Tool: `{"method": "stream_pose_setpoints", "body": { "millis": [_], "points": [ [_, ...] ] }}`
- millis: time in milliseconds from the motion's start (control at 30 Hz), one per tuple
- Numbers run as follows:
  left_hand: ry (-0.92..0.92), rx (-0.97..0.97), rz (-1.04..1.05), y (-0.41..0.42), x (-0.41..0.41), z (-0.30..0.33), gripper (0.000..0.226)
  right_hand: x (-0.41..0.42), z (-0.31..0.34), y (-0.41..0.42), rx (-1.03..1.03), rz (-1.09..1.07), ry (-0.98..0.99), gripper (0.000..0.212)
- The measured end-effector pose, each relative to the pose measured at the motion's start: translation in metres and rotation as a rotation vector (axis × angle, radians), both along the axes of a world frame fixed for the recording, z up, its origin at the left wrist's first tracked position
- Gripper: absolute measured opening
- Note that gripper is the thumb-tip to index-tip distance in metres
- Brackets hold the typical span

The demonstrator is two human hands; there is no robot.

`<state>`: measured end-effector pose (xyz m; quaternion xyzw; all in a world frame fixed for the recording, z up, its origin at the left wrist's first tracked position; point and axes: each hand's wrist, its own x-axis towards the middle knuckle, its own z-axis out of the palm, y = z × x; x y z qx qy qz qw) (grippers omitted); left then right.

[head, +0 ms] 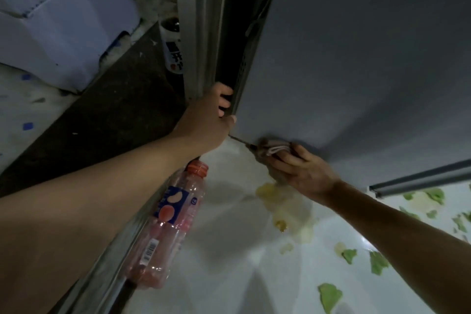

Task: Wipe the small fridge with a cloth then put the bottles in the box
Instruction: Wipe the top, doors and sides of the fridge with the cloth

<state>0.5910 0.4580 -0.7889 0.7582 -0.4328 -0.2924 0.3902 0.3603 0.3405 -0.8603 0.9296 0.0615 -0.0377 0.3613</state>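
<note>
My left hand (209, 120) curls its grip around the corner edge of the small fridge (356, 53). My right hand (303, 171) pinches a bunched cloth (274, 146) against the fridge's bottom edge. A pink bottle (170, 227) lies on the worktop (229, 262), just beside my left forearm.

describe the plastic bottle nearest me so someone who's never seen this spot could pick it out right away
Start at the tall grey fridge and drop to the white floral-patterned surface at its foot. The bottle lies on its side along that surface's left metal edge, just under the left forearm. Unlike the upright dark bottle behind the fridge, it is clear pink with an orange-red cap and a blue peach label.
</note>
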Motion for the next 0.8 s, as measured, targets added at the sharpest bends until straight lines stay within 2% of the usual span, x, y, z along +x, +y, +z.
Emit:
{"method": "stream_pose_setpoints", "body": {
  "millis": [133,233,367,467,667,800],
  "points": [
    [0.022,0.020,-0.004,-0.014,-0.010,-0.006,0.045,-0.049,0.012,-0.007,0.009,-0.084,0.052,0.057],
    [-0.004,0.025,0.055,-0.023,-0.016,-0.008,0.040,-0.031,0.014,0.000,0.014,-0.140,0.116,0.061],
    [-0.057,0.040,0.140,-0.030,-0.023,-0.009,0.043,0.011,0.007,0.010,-0.021,-0.103,0.070,0.058],
    [-0.069,0.061,0.161,-0.031,-0.026,-0.010,0.043,0.011,0.002,0.010,-0.026,-0.099,0.052,0.058],
    [-0.126,0.082,0.200,-0.030,-0.029,-0.013,0.045,-0.067,0.012,-0.009,-0.024,-0.106,0.011,0.067],
    [-0.162,0.100,0.253,-0.031,-0.035,-0.013,0.046,-0.138,0.025,-0.017,-0.025,-0.203,0.073,0.072]
  ]
}}
